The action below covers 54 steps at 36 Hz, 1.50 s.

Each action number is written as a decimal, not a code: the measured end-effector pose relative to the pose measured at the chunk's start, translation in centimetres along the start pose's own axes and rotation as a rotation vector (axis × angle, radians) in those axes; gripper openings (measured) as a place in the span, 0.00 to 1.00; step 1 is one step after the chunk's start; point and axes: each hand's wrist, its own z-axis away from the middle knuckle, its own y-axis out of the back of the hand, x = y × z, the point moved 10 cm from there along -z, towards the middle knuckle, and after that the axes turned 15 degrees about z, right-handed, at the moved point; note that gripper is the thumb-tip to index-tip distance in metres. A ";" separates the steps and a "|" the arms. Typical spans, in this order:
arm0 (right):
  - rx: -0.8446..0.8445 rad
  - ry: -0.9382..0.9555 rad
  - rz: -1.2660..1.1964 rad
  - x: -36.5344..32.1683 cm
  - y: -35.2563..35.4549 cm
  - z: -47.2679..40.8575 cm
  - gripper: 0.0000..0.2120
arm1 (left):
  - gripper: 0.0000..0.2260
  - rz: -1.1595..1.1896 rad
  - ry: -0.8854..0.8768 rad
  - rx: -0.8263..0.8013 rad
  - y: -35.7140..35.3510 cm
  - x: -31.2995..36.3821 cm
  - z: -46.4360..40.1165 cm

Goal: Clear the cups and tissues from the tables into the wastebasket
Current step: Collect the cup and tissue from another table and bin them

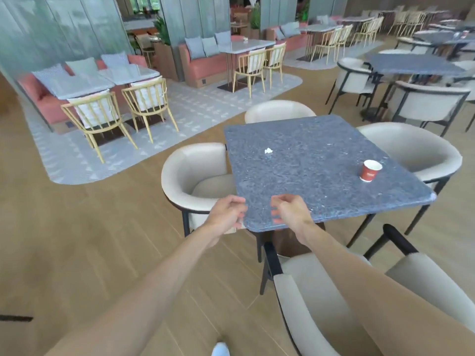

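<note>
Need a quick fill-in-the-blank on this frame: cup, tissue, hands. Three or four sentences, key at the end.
1. The paper cup on the grey table is mostly ____ in colour.
2. The cup stands ____, its mouth facing up.
3. The crumpled tissue on the table is ____ in colour.
4. The left hand and right hand hold ____.

Missing words: red; upright; white; nothing

On the table [321,176] in front of you, the tissue [268,150] lies toward the far left and the cup [369,170] stands upright near the right edge, well apart. Your left hand [226,214] and right hand [290,211] hover at the near corner. Chairs ring the table.
</note>
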 end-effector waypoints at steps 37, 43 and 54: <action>0.199 -0.308 -0.120 4.7 7.7 -35.4 0.06 | 0.12 -0.290 0.172 -0.306 -15.6 2.0 -40.2; 0.169 -0.358 -0.119 7.2 8.6 -39.3 0.06 | 0.12 -0.441 0.136 -0.329 -17.4 0.7 -44.5; 0.222 -0.469 -0.125 11.3 9.5 -43.6 0.06 | 0.15 -0.933 -0.112 -0.344 -18.0 0.1 -58.2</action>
